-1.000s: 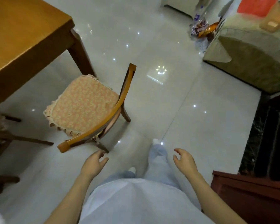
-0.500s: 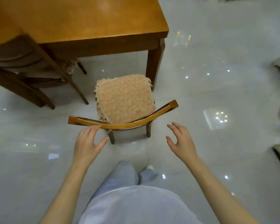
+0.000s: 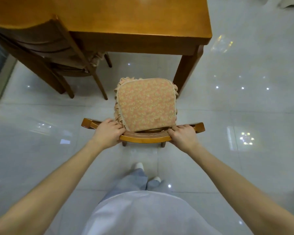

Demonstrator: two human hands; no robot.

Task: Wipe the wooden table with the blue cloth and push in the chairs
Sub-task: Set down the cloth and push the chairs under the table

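At the table's (image 3: pixel 126 19) near right corner, fingers (image 3: pixel 115 125) of both hands are curling over the chair (image 3: pixel 144 138) at its back rail, pressed together. Left hand (image 3: pixel 107 134) is gripping left of the cushion (image 3: pixel 146 104), right hand (image 3: pixel 183 135) right of it. Wrists are running straight, arms reaching forward. Seat is sitting short of the table edge, just beside the corner leg (image 3: pixel 187 72). I'd be pushing evenly with both hands, biasing left to clear that leg. Blue cloth isn't showing.

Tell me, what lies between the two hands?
Head view: the chair's curved top rail, bare wood, runs from the left hand to the right hand.
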